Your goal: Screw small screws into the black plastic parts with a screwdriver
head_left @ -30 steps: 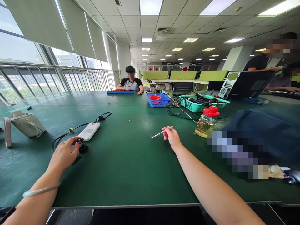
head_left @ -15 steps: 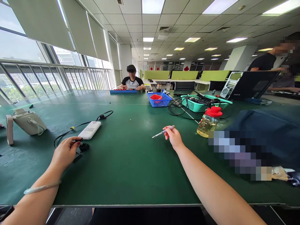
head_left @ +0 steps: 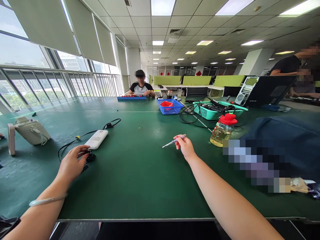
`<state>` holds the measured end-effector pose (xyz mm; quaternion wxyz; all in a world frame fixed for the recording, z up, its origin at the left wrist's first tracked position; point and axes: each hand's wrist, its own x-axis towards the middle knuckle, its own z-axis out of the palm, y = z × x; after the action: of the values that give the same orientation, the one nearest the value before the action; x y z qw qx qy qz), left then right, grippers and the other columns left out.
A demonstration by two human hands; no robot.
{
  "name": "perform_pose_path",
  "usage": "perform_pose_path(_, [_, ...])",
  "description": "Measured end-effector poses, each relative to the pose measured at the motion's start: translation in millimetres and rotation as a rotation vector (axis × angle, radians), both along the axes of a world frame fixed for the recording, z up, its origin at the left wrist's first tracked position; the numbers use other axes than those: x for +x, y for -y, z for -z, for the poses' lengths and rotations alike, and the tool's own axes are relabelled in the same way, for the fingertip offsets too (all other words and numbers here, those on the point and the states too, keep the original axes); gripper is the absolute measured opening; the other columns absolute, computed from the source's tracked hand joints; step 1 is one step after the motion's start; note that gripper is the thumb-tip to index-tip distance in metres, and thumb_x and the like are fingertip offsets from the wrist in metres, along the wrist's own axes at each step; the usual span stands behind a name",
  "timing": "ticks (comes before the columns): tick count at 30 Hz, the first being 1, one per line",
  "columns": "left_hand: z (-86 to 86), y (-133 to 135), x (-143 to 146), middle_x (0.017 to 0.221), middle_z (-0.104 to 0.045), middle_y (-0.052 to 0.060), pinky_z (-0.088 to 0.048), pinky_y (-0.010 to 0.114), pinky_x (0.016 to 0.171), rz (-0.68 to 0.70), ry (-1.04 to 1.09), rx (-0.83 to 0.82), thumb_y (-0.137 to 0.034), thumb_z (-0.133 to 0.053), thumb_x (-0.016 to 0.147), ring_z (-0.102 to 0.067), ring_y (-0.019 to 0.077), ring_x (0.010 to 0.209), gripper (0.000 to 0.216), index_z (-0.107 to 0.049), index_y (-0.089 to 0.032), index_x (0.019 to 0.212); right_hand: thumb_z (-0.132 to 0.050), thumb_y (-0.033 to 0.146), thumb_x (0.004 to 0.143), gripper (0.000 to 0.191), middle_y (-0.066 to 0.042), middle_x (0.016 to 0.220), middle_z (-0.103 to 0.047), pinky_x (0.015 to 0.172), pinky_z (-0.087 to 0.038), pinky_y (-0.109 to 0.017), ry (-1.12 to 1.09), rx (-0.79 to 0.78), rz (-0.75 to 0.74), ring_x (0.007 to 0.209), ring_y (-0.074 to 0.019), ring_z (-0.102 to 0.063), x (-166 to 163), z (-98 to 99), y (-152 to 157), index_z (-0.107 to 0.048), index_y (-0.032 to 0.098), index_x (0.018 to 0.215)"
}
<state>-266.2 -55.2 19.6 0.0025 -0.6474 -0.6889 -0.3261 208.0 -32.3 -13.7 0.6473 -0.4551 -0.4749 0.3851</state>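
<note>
The right hand (head_left: 185, 147) is over the middle of the desk (head_left: 140, 176) and pinches a thin screwdriver (head_left: 173, 141) between thumb and fingers. The metal tip points to the left, a little above the green surface. The left hand (head_left: 71, 163) rests on the desk near the left side, fingers together and slightly bent. Its fingertips touch a small black part (head_left: 90, 156); I cannot tell if they grip it. Just beyond lies a white power bank (head_left: 96, 139) with a black cable (head_left: 110, 125). To the right of the screwdriver stands a bottle (head_left: 222, 130) with a red cap. Farther back are a blue basket (head_left: 169, 107) and a green basket (head_left: 212, 112). A person (head_left: 140, 87) sits at the far end.
</note>
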Motion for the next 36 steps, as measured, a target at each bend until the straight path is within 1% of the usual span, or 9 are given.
perform_pose_path(3, [-6.3, 2.2, -2.2, 0.124, -0.064, 0.007, -0.049, 0.035, 0.088, -0.08, -0.014, -0.022, -0.032, -0.046, 0.083, -0.068, 0.0233, 0.097, 0.035, -0.063, -0.023, 0.112, -0.069, 0.051, 0.072, 0.034, 0.003, 0.056, -0.055, 0.044, -0.039, -0.025, 0.0, -0.003, -0.009, 0.043, -0.009, -0.046, -0.5, -1.3, 1.3, -0.065, 0.018, 0.077])
perform_pose_path(6, [-11.9, 2.8, -3.5, 0.109, -0.071, 0.006, -0.049, 0.034, 0.08, -0.155, -0.069, -0.106, -0.034, -0.046, 0.086, -0.067, 0.0244, 0.094, 0.036, -0.064, -0.024, 0.116, -0.068, 0.052, 0.072, 0.034, 0.003, 0.056, -0.055, 0.043, -0.039, -0.025, 0.01, 0.003, -0.02, 0.043, -0.0091, -0.046, -1.2, -2.8, 2.4, -0.065, 0.018, 0.076])
perform_pose_path(9, [-12.3, 1.6, -3.1, 0.1, -0.073, 0.007, -0.049, 0.034, 0.077, -0.135, -0.124, -0.16, -0.035, -0.043, 0.089, -0.066, 0.0253, 0.093, 0.04, -0.061, -0.023, 0.123, -0.069, 0.052, 0.072, 0.035, 0.003, 0.055, -0.054, 0.043, -0.038, -0.025, 0.016, 0.006, -0.029, 0.042, -0.0091, -0.046, -1.5, -3.2, 2.6, -0.065, 0.018, 0.075])
perform_pose_path(14, [-7.2, -0.4, -4.1, 0.114, -0.07, 0.008, -0.049, 0.035, 0.084, -0.087, -0.193, -0.096, -0.033, -0.04, 0.088, -0.063, 0.0265, 0.103, 0.041, -0.064, -0.023, 0.119, -0.069, 0.053, 0.072, 0.035, 0.003, 0.055, -0.055, 0.042, -0.038, -0.025, 0.033, 0.014, -0.026, 0.042, -0.0094, -0.046, -0.7, -1.5, 1.0, -0.066, 0.018, 0.075])
perform_pose_path(17, [-7.1, 0.1, -4.7, 0.113, -0.069, 0.009, -0.049, 0.034, 0.08, -0.09, -0.204, -0.124, -0.039, -0.041, 0.088, -0.064, 0.0257, 0.098, 0.044, -0.062, -0.022, 0.123, -0.069, 0.053, 0.071, 0.035, 0.003, 0.055, -0.055, 0.042, -0.039, -0.025, 0.031, 0.013, -0.032, 0.042, -0.0094, -0.046, -0.5, -1.0, 0.2, -0.066, 0.018, 0.075])
perform_pose_path(21, [-10.2, 1.4, -1.9, 0.1, -0.071, 0.01, -0.048, 0.033, 0.073, -0.152, -0.262, -0.144, -0.05, -0.037, 0.09, -0.065, 0.0266, 0.092, 0.049, -0.064, -0.018, 0.117, -0.069, 0.054, 0.071, 0.036, 0.003, 0.054, -0.054, 0.041, -0.038, -0.025, 0.039, 0.016, -0.035, 0.042, -0.0097, -0.046, -0.6, -1.4, 0.0, -0.066, 0.018, 0.074])
perform_pose_path(27, [-15.1, 2.3, 10.1, 0.09, -0.073, 0.009, -0.043, 0.03, 0.061, -0.239, -0.277, -0.209, -0.053, -0.04, 0.089, -0.066, 0.0255, 0.08, 0.046, -0.066, -0.02, 0.106, -0.068, 0.052, 0.072, 0.035, 0.003, 0.054, -0.054, 0.042, -0.038, -0.025, 0.043, 0.009, -0.048, 0.042, -0.0096, -0.046, -0.6, 0.2, -0.5, -0.065, 0.018, 0.075])
perform_pose_path(32, [-17.9, 3.1, 19.9, 0.093, -0.074, 0.014, -0.046, 0.034, 0.064, -0.254, -0.314, -0.283, -0.059, -0.039, 0.088, -0.067, 0.032, 0.088, 0.054, -0.07, -0.018, 0.107, -0.068, 0.052, 0.072, 0.035, 0.003, 0.055, -0.055, 0.043, -0.038, -0.025, 0.051, -0.001, -0.05, 0.043, -0.0096, -0.046, -0.9, 0.7, 0.0, -0.066, 0.018, 0.076])
perform_pose_path(36, [-18.0, 2.2, 23.3, 0.095, -0.075, 0.017, -0.049, 0.037, 0.067, -0.278, -0.333, -0.313, -0.062, -0.037, 0.087, -0.068, 0.0341, 0.088, 0.062, -0.072, -0.017, 0.112, -0.069, 0.052, 0.072, 0.035, 0.003, 0.055, -0.055, 0.043, -0.039, -0.025, 0.054, 0.0, -0.054, 0.043, -0.0098, -0.046, -1.7, -0.8, 1.2, -0.066, 0.018, 0.076])
